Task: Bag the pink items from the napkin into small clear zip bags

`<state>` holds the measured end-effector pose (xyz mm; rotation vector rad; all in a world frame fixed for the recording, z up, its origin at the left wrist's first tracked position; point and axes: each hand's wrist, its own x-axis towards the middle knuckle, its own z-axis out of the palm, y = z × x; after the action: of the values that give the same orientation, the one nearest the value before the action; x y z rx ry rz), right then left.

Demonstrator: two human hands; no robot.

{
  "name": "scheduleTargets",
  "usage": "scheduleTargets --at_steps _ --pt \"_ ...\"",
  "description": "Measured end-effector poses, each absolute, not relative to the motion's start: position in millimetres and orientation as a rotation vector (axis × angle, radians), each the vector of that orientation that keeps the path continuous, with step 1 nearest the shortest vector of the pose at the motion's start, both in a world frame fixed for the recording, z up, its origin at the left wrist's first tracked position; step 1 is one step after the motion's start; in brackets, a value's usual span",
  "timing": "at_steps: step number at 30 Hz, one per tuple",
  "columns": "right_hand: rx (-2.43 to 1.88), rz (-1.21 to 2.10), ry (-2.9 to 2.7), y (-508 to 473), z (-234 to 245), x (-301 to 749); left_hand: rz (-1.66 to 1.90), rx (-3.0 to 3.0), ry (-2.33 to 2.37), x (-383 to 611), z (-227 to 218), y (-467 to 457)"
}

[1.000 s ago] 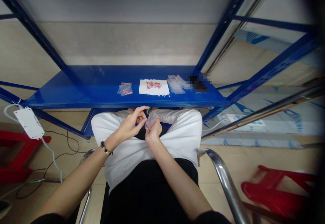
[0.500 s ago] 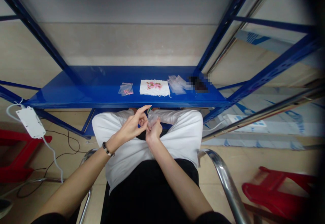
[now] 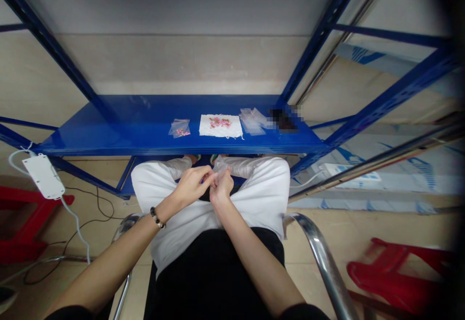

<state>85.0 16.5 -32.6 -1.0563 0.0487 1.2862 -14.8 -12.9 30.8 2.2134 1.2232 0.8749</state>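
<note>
My left hand (image 3: 192, 183) and my right hand (image 3: 221, 187) meet over my lap, fingers pinched together on a small clear plastic bag (image 3: 219, 167). Its contents are too small to make out. Ahead on the blue shelf (image 3: 109, 136) lies a white cloth (image 3: 220, 125) with pink beads on it. To its left is a small clear bag of pink beads (image 3: 179, 128). To its right lie several empty clear bags (image 3: 252, 119).
Blue rack posts (image 3: 312, 49) frame the shelf. A white power strip (image 3: 42, 175) hangs at the left with cables on the floor. Red plastic stools (image 3: 395, 274) stand at the right and left. I sit in a chrome-armed chair (image 3: 319, 257).
My left forefinger, stretched out before, has curled down and the left hand has closed onto the bag beside my right hand. Both hands dropped slightly.
</note>
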Motion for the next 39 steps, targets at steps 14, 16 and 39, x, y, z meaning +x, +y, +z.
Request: scheduleTargets --at_steps 14,16,39 --pt "-1.023 1.281 -0.002 10.8 -21.5 81.3 0.868 2.286 1.137 -23.6 34.1 -11.2" --pt "-1.008 1.287 0.0 10.7 -20.9 81.9 0.878 2.281 1.15 -24.6 33.7 -10.5" --pt "-0.94 1.29 0.029 11.2 -27.3 77.5 0.963 2.135 1.244 -16.4 32.9 -9.0"
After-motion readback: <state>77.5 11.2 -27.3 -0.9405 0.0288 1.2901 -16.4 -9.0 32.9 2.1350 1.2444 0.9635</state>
